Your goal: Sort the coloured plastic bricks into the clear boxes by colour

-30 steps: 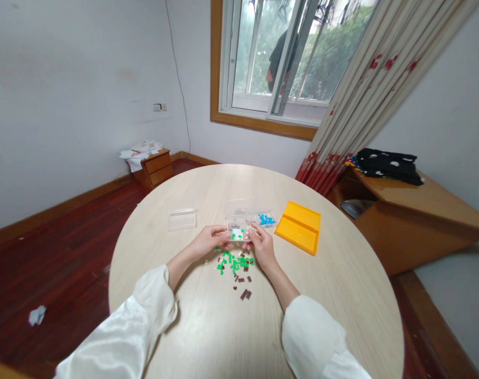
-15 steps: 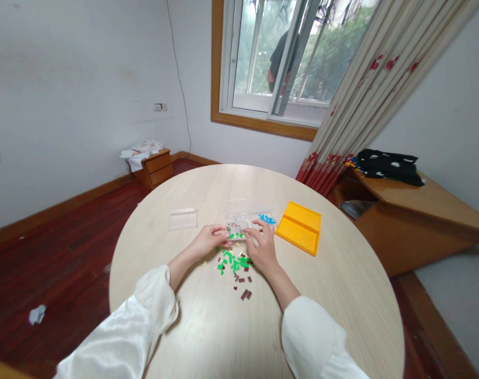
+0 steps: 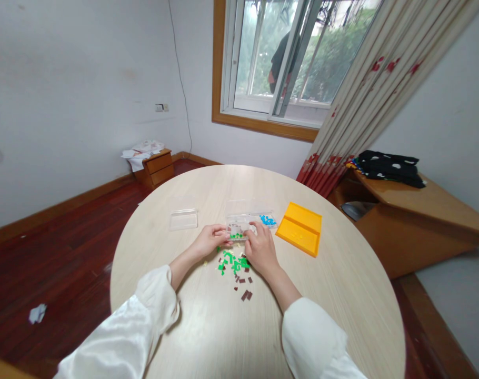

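Observation:
Between my hands, just beyond a loose heap, is a small clear plastic piece (image 3: 236, 230) with green bits along its near edge. My left hand (image 3: 210, 240) grips its left end between thumb and fingers. The fingers of my right hand (image 3: 262, 249) are bent at its right end, fingertips touching it; whether they pinch a tiny part cannot be made out. Right below lie scattered green pieces (image 3: 232, 259), with brown pieces (image 3: 246, 295) toward me and a few pale yellow ones among them. Behind my right fingers, an open clear box holds blue pieces (image 3: 268, 220).
An open yellow case (image 3: 301, 223) with small yellow bits inside lies to the right. At the left stands an open clear box (image 3: 183, 219). All rest on a round wooden table (image 3: 208, 326). A cabinet (image 3: 429, 226) with folded cloth is beyond its right edge.
My right hand has shifted slightly, its fingers drawing in and bending more at the clear piece's right end. My left hand keeps its hold.

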Action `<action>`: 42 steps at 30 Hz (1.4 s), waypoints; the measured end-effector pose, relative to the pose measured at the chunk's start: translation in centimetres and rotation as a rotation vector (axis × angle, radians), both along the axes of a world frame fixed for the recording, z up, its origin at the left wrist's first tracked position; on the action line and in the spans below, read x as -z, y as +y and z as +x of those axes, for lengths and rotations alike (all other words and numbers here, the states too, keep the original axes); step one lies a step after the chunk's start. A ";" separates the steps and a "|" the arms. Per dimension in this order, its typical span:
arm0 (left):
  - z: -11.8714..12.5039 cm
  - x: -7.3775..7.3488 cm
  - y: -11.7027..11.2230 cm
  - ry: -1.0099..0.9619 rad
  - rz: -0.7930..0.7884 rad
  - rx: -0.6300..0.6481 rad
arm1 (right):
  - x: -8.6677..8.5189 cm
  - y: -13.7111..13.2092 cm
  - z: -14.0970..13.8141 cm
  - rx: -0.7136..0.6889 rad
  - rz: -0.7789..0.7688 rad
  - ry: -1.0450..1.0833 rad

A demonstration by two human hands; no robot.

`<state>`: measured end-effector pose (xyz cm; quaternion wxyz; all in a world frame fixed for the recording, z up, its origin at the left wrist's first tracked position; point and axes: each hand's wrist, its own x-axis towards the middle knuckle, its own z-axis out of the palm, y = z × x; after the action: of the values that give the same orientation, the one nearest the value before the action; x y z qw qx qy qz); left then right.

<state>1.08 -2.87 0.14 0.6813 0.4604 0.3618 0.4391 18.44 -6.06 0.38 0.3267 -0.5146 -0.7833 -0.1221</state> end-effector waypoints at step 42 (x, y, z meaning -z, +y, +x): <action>0.1 -0.6 -0.1 0.002 0.035 -0.006 | 0.5 0.5 0.3 -0.079 0.018 0.042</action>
<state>1.15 -2.96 0.72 0.6714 0.4719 0.3560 0.4469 18.75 -5.60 -0.10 0.3521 -0.4827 -0.7950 -0.1053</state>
